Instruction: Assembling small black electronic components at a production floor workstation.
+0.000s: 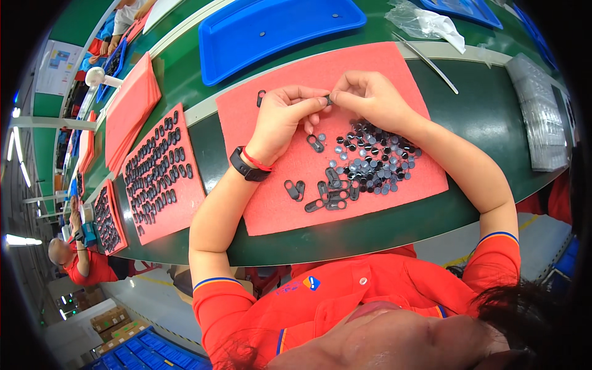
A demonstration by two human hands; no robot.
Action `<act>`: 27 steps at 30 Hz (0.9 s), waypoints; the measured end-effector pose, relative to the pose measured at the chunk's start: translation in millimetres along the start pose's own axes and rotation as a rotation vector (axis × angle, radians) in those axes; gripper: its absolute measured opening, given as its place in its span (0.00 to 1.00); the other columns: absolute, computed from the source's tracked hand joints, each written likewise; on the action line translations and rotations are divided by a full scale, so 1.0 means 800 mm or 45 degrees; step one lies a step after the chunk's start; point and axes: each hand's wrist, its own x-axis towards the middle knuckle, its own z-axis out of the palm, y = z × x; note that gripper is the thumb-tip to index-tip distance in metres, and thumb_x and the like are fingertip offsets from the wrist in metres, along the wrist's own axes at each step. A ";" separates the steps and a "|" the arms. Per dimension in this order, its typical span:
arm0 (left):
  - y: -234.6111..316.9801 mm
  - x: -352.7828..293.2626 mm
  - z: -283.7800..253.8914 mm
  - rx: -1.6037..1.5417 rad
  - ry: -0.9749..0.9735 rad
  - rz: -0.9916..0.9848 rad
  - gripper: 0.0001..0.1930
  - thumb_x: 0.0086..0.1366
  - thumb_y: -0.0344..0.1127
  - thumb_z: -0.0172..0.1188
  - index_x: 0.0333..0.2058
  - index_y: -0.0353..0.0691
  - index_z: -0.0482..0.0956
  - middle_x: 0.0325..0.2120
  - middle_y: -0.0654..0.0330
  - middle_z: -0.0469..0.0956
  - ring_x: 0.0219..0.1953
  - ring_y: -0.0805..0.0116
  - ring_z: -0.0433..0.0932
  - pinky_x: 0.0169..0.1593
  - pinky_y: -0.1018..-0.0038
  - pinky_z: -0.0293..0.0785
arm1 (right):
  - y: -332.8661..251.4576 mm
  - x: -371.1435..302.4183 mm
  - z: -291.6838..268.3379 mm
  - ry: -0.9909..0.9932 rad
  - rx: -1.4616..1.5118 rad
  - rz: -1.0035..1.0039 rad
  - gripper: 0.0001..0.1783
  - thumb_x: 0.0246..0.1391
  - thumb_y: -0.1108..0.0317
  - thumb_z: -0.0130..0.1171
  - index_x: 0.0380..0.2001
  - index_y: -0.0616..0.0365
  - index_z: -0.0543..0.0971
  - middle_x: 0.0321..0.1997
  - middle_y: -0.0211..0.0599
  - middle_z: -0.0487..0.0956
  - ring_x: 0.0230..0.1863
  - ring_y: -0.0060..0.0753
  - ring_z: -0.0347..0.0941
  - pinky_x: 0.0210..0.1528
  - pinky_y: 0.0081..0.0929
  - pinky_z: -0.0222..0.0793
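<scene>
Over a pink foam mat (265, 209), my left hand (285, 117) and my right hand (374, 100) meet fingertip to fingertip. Both pinch a small dark piece (328, 100), mostly hidden by the thumbs and fingers. Just below my right wrist lies a loose pile of small round discs (376, 163), some black and some grey. One black oblong part with a slot (315, 143) lies beneath my left fingers. Several similar black oblong parts (336, 194) are grouped nearer me. Another single black oblong part (261, 98) rests beside my left hand.
A blue tray (231, 52) with a few small pieces stands at the back. To the left, a pink sheet (191, 203) carries rows of black parts beside stacked pink sheets (132, 105). Tweezers (431, 65), a plastic bag (425, 24) and clear trays (535, 117) are right. Co-workers sit left.
</scene>
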 end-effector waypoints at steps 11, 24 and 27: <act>0.002 -0.002 -0.001 -0.007 0.036 -0.003 0.07 0.56 0.26 0.54 0.34 0.31 0.75 0.24 0.59 0.77 0.18 0.82 0.68 0.21 0.86 0.63 | 0.001 0.005 0.003 0.009 -0.024 -0.034 0.14 0.54 0.59 0.51 0.28 0.61 0.74 0.22 0.27 0.73 0.21 0.13 0.65 0.22 0.13 0.61; 0.075 -0.127 -0.086 0.733 0.429 0.409 0.09 0.54 0.29 0.59 0.35 0.35 0.78 0.24 0.64 0.78 0.22 0.83 0.72 0.24 0.86 0.67 | -0.006 -0.006 0.005 0.116 0.053 -0.045 0.19 0.60 0.57 0.44 0.25 0.61 0.75 0.16 0.25 0.69 0.14 0.11 0.58 0.19 0.11 0.52; 0.083 -0.196 -0.141 0.855 0.761 0.336 0.08 0.54 0.28 0.60 0.34 0.35 0.78 0.24 0.64 0.78 0.22 0.82 0.72 0.24 0.86 0.67 | -0.002 -0.002 0.005 0.112 0.059 -0.035 0.19 0.60 0.57 0.45 0.25 0.61 0.75 0.17 0.25 0.69 0.14 0.10 0.57 0.19 0.10 0.52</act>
